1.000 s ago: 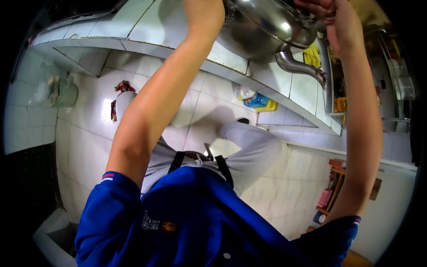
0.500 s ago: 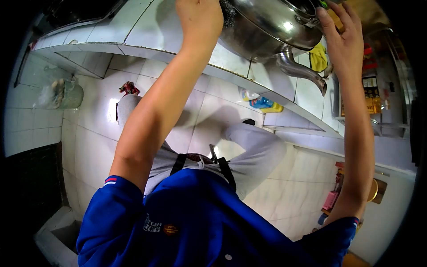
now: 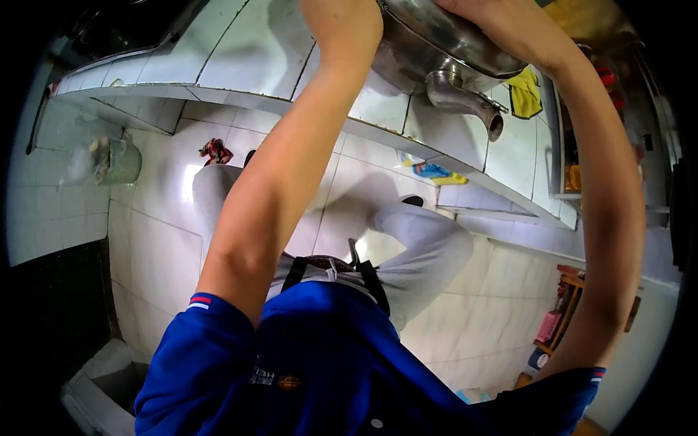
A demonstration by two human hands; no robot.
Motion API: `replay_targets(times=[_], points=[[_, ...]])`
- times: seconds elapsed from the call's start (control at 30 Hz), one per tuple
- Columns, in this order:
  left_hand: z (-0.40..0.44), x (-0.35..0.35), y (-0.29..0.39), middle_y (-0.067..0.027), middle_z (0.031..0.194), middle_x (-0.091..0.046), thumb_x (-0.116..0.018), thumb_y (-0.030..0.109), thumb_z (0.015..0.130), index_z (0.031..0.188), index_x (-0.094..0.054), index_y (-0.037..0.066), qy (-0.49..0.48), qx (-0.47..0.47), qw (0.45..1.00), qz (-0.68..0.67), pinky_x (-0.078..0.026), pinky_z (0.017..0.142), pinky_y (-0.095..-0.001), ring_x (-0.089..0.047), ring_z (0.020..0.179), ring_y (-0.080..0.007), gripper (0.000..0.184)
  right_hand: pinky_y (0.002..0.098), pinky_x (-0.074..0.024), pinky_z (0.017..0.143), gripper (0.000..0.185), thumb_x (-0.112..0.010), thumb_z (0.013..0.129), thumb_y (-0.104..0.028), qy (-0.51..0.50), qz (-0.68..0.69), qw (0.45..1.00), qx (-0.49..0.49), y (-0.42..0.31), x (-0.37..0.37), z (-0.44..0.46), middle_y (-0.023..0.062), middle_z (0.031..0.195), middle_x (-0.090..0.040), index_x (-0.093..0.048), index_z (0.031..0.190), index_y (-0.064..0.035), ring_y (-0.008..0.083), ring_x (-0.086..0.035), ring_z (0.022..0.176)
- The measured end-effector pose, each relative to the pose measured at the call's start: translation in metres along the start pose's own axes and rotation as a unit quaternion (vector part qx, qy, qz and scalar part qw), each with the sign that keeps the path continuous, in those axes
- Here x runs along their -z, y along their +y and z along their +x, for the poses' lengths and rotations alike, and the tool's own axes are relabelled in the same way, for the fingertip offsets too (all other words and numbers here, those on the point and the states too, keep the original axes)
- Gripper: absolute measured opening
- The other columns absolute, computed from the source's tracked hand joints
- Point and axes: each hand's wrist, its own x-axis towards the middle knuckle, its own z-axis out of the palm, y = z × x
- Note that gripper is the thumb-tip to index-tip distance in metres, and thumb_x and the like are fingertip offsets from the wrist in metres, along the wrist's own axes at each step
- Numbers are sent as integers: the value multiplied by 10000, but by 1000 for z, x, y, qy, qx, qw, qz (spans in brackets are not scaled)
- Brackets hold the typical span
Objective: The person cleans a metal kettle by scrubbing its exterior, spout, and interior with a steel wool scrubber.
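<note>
A shiny steel kettle (image 3: 407, 54) with a curved spout (image 3: 465, 102) rests on the white tiled counter (image 3: 240, 58) at the top of the view, its upper part cut off by the frame. Against its left side is my left hand (image 3: 345, 22), closed, with the fingers beyond the top edge. The dark steel wool scrubber seen at this hand a moment ago is now out of sight. My right hand (image 3: 502, 22) reaches across the kettle's top and grips it, most of its fingers hidden or out of frame.
A yellow cloth (image 3: 525, 94) lies right of the spout. Blue and yellow bottles (image 3: 436, 171) stand under the counter. A bin with a plastic bag (image 3: 120, 161) and a red patterned cloth (image 3: 215, 151) are on the floor. A black appliance (image 3: 120, 29) sits at upper left.
The kettle has turned and its spout has shifted left. My right hand has moved left over the kettle's top. My left hand has shifted slightly right, and the scrubber has gone from sight.
</note>
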Motion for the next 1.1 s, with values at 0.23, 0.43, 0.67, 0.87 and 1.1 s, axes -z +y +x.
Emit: replay_targets(times=[0.23, 0.43, 0.67, 0.87, 1.1], points=[[-30, -10, 9, -256, 1167, -594, -515, 167, 1005, 1257, -559, -68, 35, -87, 994, 53, -407, 1010, -445, -542, 1131, -391, 348, 383, -504, 637, 471, -569, 984, -409, -34, 71, 995, -59, -15, 10, -6, 162, 715, -637, -643, 855, 37, 240, -635, 678], [-40, -5, 29, -269, 1219, -585, -503, 181, 1016, 1272, -563, -72, -10, -13, 997, 72, -403, 1023, -449, -536, 1163, -384, 365, 433, -508, 725, 507, -570, 965, -433, 17, 29, 999, -43, -6, 1, 3, 256, 818, -673, -680, 854, 49, 374, -667, 786], [-7, -6, -18, -274, 1252, -565, -476, 210, 1037, 1283, -550, -73, -37, 47, 998, -24, -407, 1045, -435, -540, 1175, -404, 382, 429, -509, 729, 494, -575, 962, -426, 27, 21, 997, -65, -10, -1, 1, 248, 809, -676, -680, 861, 46, 363, -665, 779], [-11, -20, -23, -311, 1270, -529, -477, 209, 1020, 1342, -490, -86, -7, -81, 996, 43, -365, 1079, -459, -486, 1217, -438, 436, 416, -511, 722, 482, -581, 963, -409, -9, 42, 993, -106, -23, 6, -2, 239, 800, -681, -687, 848, 46, 329, -676, 781], [-22, -7, -4, -328, 1332, -486, -453, 286, 1019, 1364, -441, -111, -64, -71, 995, 38, -326, 1115, -496, -449, 1261, -473, 527, 379, -499, 708, 451, -577, 975, -388, -23, 93, 983, -157, -26, 9, 1, 164, 730, -664, -694, 825, 21, 257, -659, 741]])
